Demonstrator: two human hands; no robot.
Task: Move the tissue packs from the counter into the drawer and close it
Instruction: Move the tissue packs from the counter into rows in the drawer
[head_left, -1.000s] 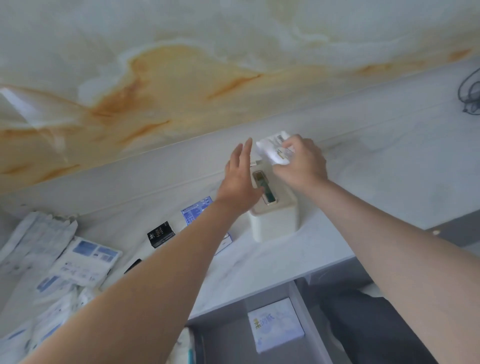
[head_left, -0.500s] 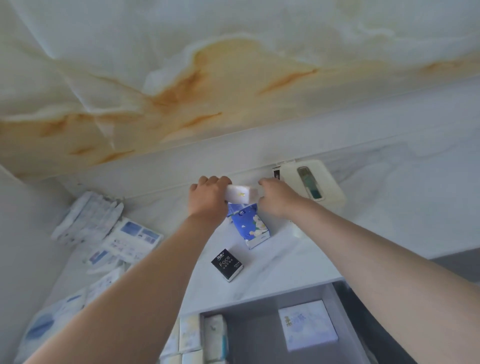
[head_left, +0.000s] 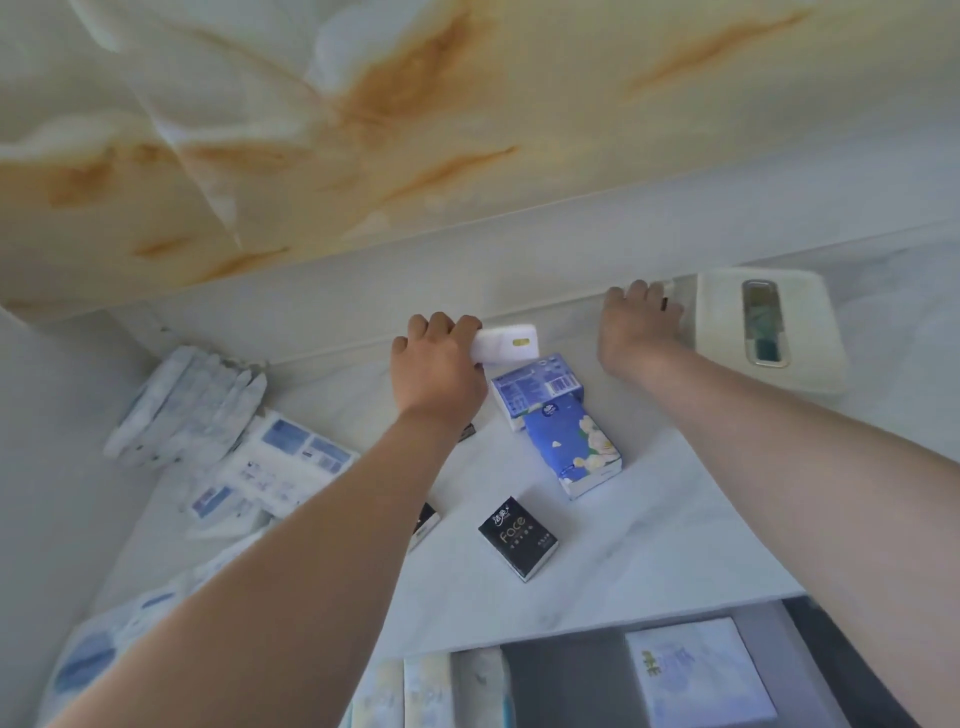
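Observation:
My left hand (head_left: 441, 366) grips one end of a white tissue pack (head_left: 508, 343) at the back of the white counter (head_left: 649, 525). My right hand (head_left: 638, 325) curls over a small black-and-white pack (head_left: 669, 291) wedged beside a cream tissue box (head_left: 763, 332). Between my arms lie a blue-and-white pack (head_left: 535, 382), a blue floral pack (head_left: 574, 449) and a black "face" pack (head_left: 518, 538). Another black pack (head_left: 427, 519) is half hidden under my left forearm. Below the counter edge, the open drawer (head_left: 561, 675) holds a pale square pack (head_left: 698, 670) and several upright packs (head_left: 431, 691).
Large soft tissue bundles (head_left: 187, 405) and flat blue-printed packs (head_left: 283, 465) are heaped on the counter's left side. A marbled wall (head_left: 467, 130) rises behind the counter. The dark floor (head_left: 852, 670) shows to the right of the drawer.
My right hand let go of the white pack and moved right to the small pack beside the tissue box. My left hand still holds the white pack. The view shifted left and down.

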